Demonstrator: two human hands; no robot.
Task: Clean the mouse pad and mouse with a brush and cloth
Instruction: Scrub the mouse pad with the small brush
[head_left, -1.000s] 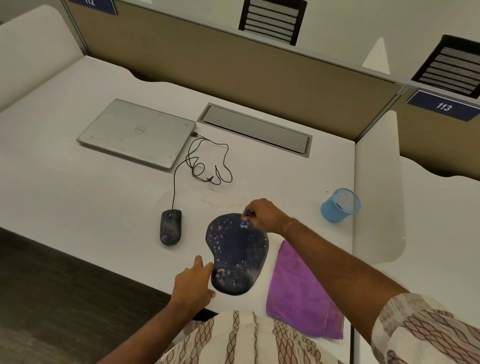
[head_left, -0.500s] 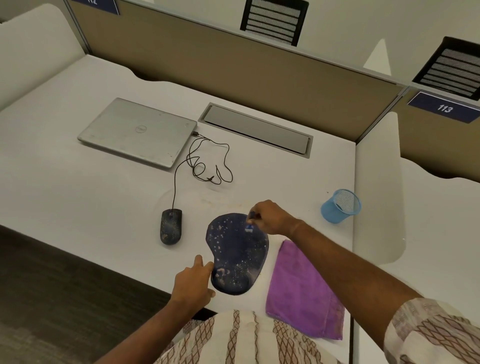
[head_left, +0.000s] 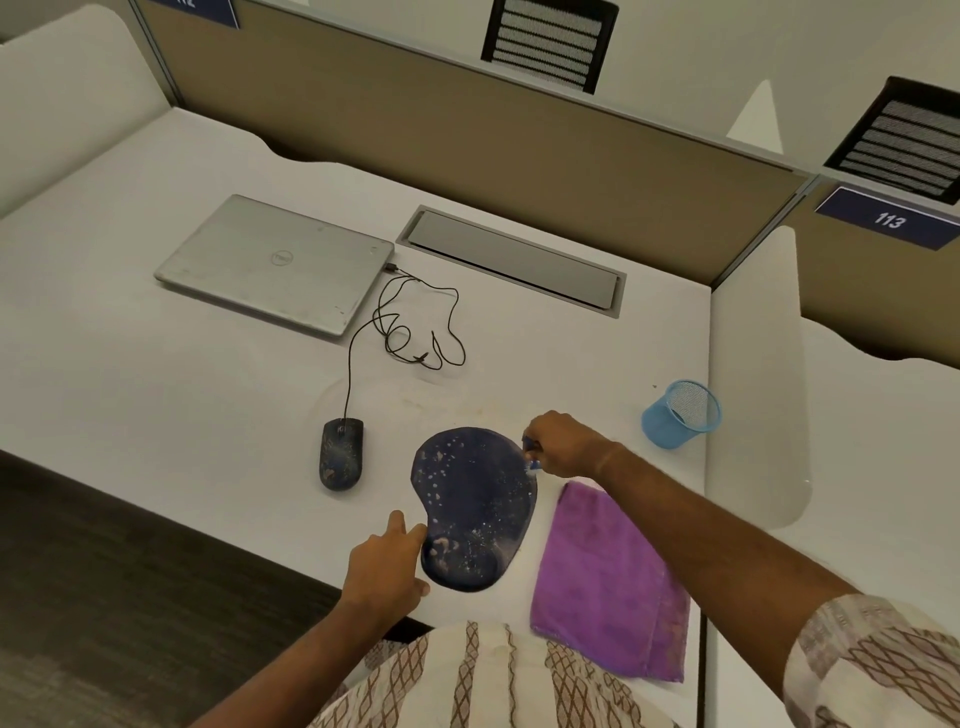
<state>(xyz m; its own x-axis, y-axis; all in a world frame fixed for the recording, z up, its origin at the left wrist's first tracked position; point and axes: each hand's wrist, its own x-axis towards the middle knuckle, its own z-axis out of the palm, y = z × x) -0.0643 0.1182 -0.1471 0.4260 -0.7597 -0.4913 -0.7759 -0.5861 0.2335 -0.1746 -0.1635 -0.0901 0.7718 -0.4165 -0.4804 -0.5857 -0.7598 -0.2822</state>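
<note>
laptop (head_left: 275, 265): shut, silver, far left on the tabletop (head_left: 156, 415)
mouse (head_left: 341, 460): dark and pretty speckled, wired, sitting left of the pad
left hand (head_left: 384, 566): fingers mostly straight, touching the pad's near-left edge, holding nothing
mouse pad (head_left: 475, 506): dark blue, spotty, lying flat near the front edge
brush (head_left: 531, 457): little blue one, at the pad's far-right edge
right hand (head_left: 563, 444): fingers curled round the brush
cloth (head_left: 608, 582): purple, folded, just right of the pad
mesh cup (head_left: 680, 413): blue, far right
</note>
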